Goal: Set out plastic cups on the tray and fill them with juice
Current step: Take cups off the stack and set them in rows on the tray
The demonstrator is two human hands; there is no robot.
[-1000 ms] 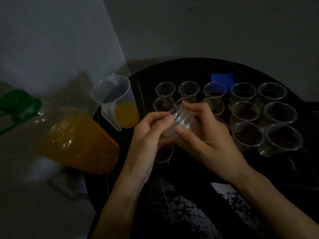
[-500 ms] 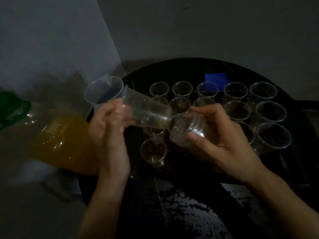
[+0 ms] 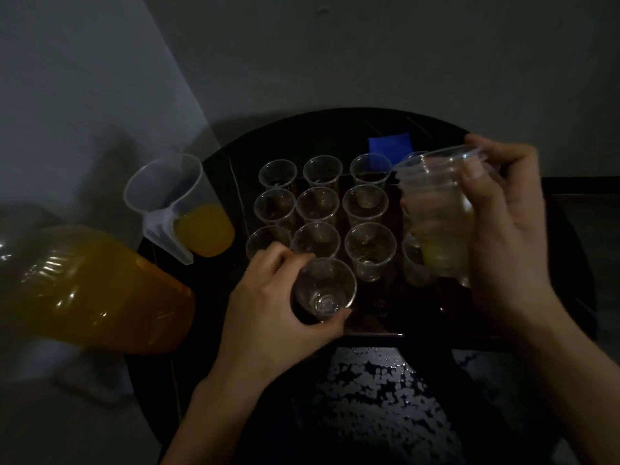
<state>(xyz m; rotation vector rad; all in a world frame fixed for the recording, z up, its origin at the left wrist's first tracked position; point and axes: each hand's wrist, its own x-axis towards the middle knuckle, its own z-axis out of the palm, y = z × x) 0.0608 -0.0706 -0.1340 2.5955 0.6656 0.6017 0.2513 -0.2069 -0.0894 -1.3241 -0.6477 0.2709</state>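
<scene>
Grey walls meet in a corner behind a round dark table [image 3: 335,129], and the light is dim. A dark tray [image 3: 375,334] takes up the table's middle, its near rim close to the table's near edge. Clear cups [image 3: 317,204] stand on it in tight rows, rims almost touching. Open tray floor shows along the near rim, to the right of the front cup. To the left, a clear jug [image 3: 177,203] with orange juice in its bottom stands just beside the tray. A large juice bottle [image 3: 94,286] lies tilted further left. A blue patch [image 3: 389,147] sits at the far side.

The hands are well apart. The left hand [image 3: 268,310] reaches in from the near left, fingers and thumb curled round a single cup [image 3: 323,290] at the front of the rows; whether its base touches the tray cannot be told. The right hand [image 3: 510,229] is raised over the tray's right side and grips a nested stack of cups [image 3: 439,213], mouth tipped up and away, hiding the cups behind it.
</scene>
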